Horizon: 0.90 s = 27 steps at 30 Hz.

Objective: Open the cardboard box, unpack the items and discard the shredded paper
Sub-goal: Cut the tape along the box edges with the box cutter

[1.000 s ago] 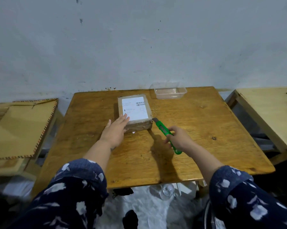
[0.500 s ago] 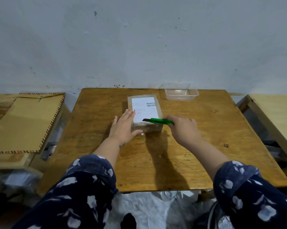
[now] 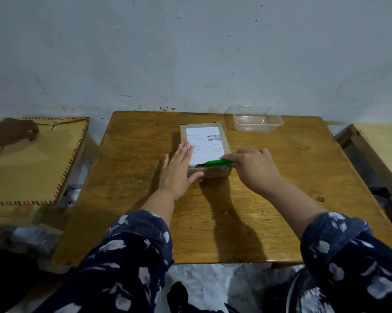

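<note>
A small closed cardboard box [image 3: 204, 141] with a white shipping label lies on the wooden table [image 3: 281, 199], towards the back middle. My left hand [image 3: 179, 170] presses flat on the box's near left corner, fingers spread, thumb against the front side. My right hand [image 3: 253, 168] grips a green utility knife [image 3: 218, 163], held level along the box's near top edge with its tip pointing left. The box's contents are hidden.
A clear plastic container [image 3: 256, 119] stands at the table's back right, next to the wall. Left of the table lies a brown stitched board [image 3: 32, 159] with another person's hand [image 3: 16, 132] on it. A second wooden table [image 3: 385, 145] is at the right.
My right hand brought the knife from the table beside the box up onto the box's near top edge, turning it level. My left hand stayed on the box. The view tilted down.
</note>
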Available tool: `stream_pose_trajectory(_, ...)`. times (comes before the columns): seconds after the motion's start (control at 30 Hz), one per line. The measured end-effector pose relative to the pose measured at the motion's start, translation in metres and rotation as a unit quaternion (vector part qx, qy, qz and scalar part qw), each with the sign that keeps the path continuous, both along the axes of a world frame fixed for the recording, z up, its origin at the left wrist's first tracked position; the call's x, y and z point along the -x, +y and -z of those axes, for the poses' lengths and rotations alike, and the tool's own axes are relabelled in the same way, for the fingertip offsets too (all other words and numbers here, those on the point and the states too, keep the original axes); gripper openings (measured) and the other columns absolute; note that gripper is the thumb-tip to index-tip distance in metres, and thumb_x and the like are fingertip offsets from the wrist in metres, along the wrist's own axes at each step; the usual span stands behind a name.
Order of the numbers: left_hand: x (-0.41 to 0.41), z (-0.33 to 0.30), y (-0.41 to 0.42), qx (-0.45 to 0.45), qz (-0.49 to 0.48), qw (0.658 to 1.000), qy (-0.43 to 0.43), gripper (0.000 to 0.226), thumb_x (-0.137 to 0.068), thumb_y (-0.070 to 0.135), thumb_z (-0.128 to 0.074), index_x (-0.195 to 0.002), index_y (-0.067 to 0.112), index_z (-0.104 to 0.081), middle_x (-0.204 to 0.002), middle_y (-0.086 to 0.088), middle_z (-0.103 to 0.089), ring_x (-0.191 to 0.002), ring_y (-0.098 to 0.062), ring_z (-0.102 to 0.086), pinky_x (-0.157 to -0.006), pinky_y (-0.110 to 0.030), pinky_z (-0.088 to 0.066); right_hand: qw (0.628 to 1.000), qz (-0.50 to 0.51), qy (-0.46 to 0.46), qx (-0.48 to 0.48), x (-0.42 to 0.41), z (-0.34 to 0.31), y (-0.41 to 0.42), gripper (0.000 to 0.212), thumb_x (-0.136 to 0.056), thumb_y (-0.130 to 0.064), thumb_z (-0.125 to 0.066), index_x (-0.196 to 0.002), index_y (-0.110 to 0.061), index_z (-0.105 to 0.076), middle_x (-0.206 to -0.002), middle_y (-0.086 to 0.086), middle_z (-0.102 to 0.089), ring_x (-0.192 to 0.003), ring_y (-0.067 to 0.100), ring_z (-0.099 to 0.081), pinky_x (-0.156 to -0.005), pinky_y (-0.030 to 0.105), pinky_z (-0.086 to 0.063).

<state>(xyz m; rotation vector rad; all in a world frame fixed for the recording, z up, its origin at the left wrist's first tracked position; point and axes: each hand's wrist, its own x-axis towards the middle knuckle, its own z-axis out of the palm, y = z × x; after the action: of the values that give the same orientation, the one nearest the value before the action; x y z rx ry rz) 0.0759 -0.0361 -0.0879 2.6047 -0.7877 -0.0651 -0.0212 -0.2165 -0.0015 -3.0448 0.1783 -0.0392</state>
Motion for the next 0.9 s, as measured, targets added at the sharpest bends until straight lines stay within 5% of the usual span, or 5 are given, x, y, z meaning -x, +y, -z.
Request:
stream_pose_trajectory(0.4, 0.002, -0.005, 0.0, -0.003, 0.0, 1.0, 0.025, 0.08, -0.093, 0.035, -0.056, -0.153, 0.021, -0.005, -0.161, 0.007, 0.004, -0.147, -0.011, 0.008, -0.12, -0.047, 0.002, 0.993, -0.061, 0.004, 0.097, -0.003, -0.022, 0.02, 0.046, -0.094, -0.019, -0.043, -0.138, -0.033, -0.044, -0.117, 0.001, -0.059, -0.109, 0.024, -0.049, -0.088, 0.038, -0.029)
stream_pose_trajectory(0.9, 0.002, -0.01, -0.001, -0.053, 0.008, 0.999, 0.001, 0.081, -0.092, 0.047, -0.05, -0.153, 0.019, -0.004, -0.161, 0.004, 0.004, -0.147, -0.014, 0.007, -0.117, -0.045, 0.005, 0.995, -0.024, -0.003, 0.101, 0.003, -0.02, 0.013, 0.049, -0.092, -0.014, -0.044, -0.138, -0.031, -0.045, -0.117, 0.0, -0.058, -0.112, 0.023, -0.045, -0.096, 0.039, -0.027)
